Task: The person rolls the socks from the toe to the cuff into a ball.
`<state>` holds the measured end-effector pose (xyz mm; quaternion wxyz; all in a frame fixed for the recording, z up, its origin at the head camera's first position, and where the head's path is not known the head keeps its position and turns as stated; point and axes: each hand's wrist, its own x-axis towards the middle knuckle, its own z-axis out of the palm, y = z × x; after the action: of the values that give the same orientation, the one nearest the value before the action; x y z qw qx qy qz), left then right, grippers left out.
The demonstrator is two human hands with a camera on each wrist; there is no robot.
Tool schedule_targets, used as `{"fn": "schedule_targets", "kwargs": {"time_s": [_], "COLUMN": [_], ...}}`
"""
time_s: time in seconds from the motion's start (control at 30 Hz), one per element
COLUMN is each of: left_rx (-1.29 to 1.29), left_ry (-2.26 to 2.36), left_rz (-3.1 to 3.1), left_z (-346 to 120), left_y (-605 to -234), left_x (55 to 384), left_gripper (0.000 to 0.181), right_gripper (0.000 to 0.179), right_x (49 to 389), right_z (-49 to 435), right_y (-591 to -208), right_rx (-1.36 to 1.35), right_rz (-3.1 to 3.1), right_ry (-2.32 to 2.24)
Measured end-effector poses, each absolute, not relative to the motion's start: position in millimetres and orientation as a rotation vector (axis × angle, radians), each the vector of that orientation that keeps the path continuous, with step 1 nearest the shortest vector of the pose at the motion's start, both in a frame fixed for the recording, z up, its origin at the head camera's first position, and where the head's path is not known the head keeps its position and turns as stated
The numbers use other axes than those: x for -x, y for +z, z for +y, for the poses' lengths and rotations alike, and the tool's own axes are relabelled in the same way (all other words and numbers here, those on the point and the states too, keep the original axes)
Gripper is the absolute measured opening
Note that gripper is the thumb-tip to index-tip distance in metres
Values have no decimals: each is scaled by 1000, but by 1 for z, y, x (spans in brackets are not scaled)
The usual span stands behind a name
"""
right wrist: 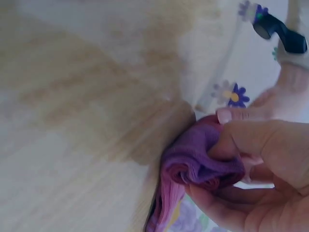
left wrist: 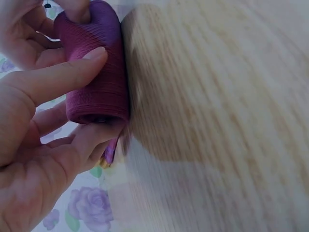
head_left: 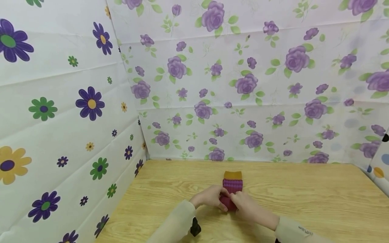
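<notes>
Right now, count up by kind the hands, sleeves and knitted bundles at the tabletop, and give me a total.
Hands: 2 (left hand, right hand)
Sleeves: 2 (left sleeve, right sleeve, both cream)
Knitted bundles: 1 (knitted bundle, partly rolled, held by both hands)
Total: 5

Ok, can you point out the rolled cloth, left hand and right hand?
Rolled cloth (left wrist: 108, 81): left wrist view, side of the roll.
Left hand (head_left: 212, 196): head view, back of the hand.
Right hand (head_left: 247, 206): head view, back of the hand.
</notes>
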<state>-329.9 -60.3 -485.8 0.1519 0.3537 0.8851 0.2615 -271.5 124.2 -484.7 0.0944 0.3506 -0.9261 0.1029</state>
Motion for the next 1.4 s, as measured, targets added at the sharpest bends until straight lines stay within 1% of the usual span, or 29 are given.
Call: {"fn": "schedule_targets", "kwargs": {"time_s": [0.27,0.37,0.5,0.7,0.87,1.03,1.2,1.23,1.4], "left_rx": [-1035,-1039,-1050,-995,-948,-912,-906,-904,-875], "left_ry": [823,842,855,925,926,910,912,911,905], "left_rz": [2510,2498,2507,2514,2536,2542,2542,2542,2535], "left_z": [-60,-60,-60,-61,-61,-59,-58,-58,-56], "left_y": [-490,-490,-491,-493,-493,-491,-490,-489,-488], "left_x": [332,333,333,334,334,336,338,338,344], "left_gripper": [42,41,37,27,27,27,25,25,23], "right_gripper": [28,23,20,27,21,23,4,5,21], "right_x": [293,298,306,322,331,331,320,317,299], "right_z": [132,134,137,142,147,149,148,148,141], "right_y": [-473,-468,-463,-462,-461,-460,-468,-470,-477], "right_rx": [-1167,-1187,-1193,-1189,-1211,-1185,-1036,-1018,-912], "right_rz": [-2807,-2894,-2982,-3102,-3146,-3168,-3124,-3092,-2837], "right_ry": [534,630,711,780,855,849,744,723,606]}}
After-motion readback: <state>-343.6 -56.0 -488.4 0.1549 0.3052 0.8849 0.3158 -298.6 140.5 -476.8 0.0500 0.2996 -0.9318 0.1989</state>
